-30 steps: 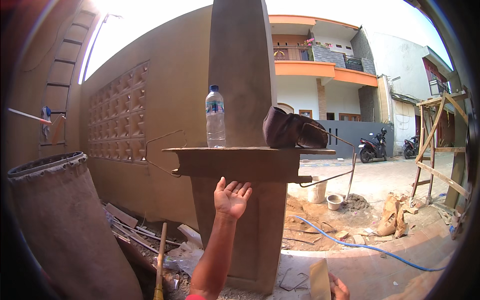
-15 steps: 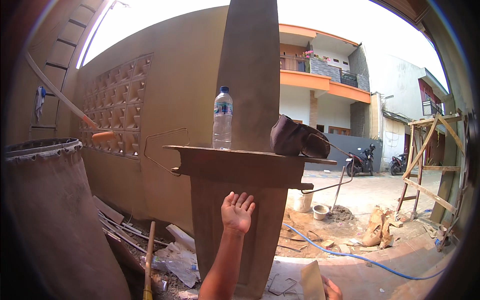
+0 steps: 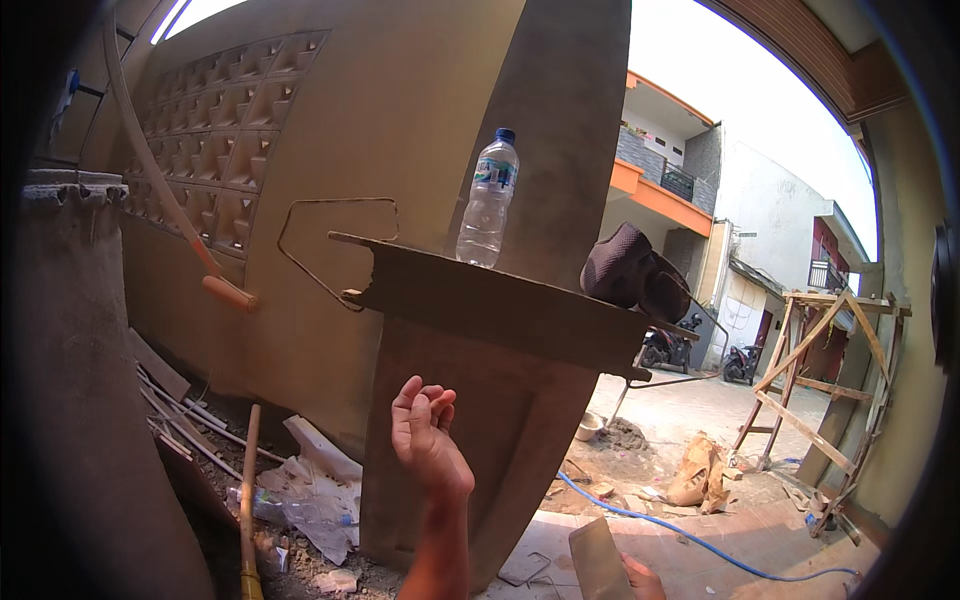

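Observation:
My left hand (image 3: 430,437) is raised in front of a grey plastered pillar (image 3: 455,365), its fingers loosely curled and partly apart, with nothing visible in it. At the lower edge, my right hand (image 3: 644,578) grips a flat, rectangular tan-grey piece (image 3: 597,560); its exact kind does not show. On the pillar's ledge (image 3: 480,290), above my left hand, stands a clear plastic bottle (image 3: 485,215) with a blue cap. A dark mesh-textured item (image 3: 625,268), perhaps a cap, lies at the ledge's right end.
Bent wire frames, one a wire hoop (image 3: 290,222), stick out past the ledge. At left are a paint roller (image 3: 230,292), a large grey drum (image 3: 75,330), a wooden pole (image 3: 250,500) and rubble. A blue hose (image 3: 690,544) crosses the floor; a wooden trestle (image 3: 800,390) stands right.
The view has tilted and turned, so the pillar and bottle appear shifted right. My left hand's spread fingers have curled and turned. My right hand still holds the flat piece.

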Available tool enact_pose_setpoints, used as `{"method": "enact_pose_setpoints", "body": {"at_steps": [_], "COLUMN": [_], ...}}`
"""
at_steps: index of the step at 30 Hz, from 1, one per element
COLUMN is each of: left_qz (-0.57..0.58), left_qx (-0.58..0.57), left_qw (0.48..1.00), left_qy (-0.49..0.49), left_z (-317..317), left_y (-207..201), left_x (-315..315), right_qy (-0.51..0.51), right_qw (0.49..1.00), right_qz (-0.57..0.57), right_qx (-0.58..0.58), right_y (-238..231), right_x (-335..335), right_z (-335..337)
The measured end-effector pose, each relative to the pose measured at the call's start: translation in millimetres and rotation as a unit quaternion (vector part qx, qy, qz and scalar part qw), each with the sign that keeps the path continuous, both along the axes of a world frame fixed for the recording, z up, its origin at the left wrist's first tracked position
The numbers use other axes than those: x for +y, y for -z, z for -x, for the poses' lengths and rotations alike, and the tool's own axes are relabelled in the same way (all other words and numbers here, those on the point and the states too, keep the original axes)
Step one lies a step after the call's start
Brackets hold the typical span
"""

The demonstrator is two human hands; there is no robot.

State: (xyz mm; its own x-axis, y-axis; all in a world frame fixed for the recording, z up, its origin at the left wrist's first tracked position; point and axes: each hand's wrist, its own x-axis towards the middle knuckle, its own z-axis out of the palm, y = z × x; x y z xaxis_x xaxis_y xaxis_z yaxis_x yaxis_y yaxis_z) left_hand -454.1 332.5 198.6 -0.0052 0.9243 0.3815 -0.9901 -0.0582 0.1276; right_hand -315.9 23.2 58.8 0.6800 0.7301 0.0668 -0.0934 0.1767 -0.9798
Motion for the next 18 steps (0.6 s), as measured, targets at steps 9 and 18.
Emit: {"method": "enact_pose_setpoints", "body": {"at_steps": [9, 18], "left_qz": [-0.007, -0.017], "left_qx": [-0.030, 0.021], "left_qw": [0.999, 1.000], "left_qy": [-0.027, 0.000], "left_z": [8.0, -15.6], "left_y": [13.7, 12.8], "left_x": [21.9, 27.4], "right_qy": [0.003, -0.020], "right_qw": [0.998, 0.985], "right_qz": [-0.025, -0.102], "right_qx": [0.055, 0.135], "right_y": [-0.3, 1.3], "right_x": [21.0, 16.8], "right_z": [17.9, 19.7]}}
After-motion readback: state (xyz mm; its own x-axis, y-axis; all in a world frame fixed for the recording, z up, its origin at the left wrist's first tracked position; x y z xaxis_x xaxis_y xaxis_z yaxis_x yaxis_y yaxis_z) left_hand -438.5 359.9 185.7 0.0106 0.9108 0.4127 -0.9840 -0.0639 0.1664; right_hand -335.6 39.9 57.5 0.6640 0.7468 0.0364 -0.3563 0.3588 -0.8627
